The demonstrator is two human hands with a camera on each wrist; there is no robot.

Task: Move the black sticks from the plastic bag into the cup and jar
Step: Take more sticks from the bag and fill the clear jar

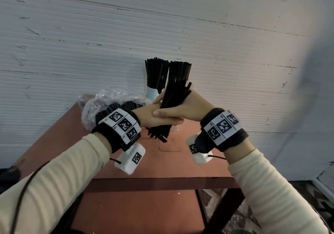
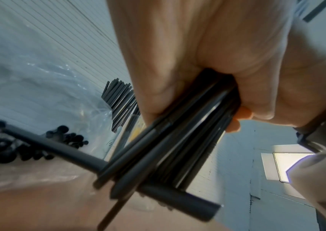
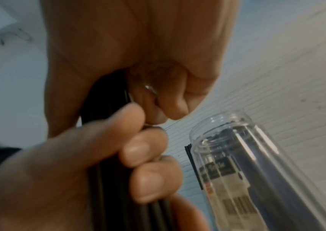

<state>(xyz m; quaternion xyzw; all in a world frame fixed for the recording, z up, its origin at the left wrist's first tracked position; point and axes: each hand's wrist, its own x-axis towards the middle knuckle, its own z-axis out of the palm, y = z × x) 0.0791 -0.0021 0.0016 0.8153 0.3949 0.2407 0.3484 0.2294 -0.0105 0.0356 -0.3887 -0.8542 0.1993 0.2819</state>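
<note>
A thick bundle of black sticks (image 1: pixel 173 96) stands upright above the table, held by both hands. My left hand (image 1: pixel 150 116) grips its lower part from the left, and my right hand (image 1: pixel 191 107) wraps it from the right. In the left wrist view one stick lies crossways under the bundle (image 2: pixel 178 140). Behind the hands, a pale cup (image 1: pixel 151 93) holds many sticks. The clear labelled jar (image 3: pixel 227 164) stands just right of the bundle with sticks in it. The plastic bag (image 1: pixel 101 101), at the left, has more sticks inside.
The reddish-brown table (image 1: pixel 144 165) is narrow, and its front edge is near me. A white ribbed wall (image 1: pixel 235 44) rises directly behind the cup and jar. Patterned floor (image 1: pixel 235 215) shows under the table at the right.
</note>
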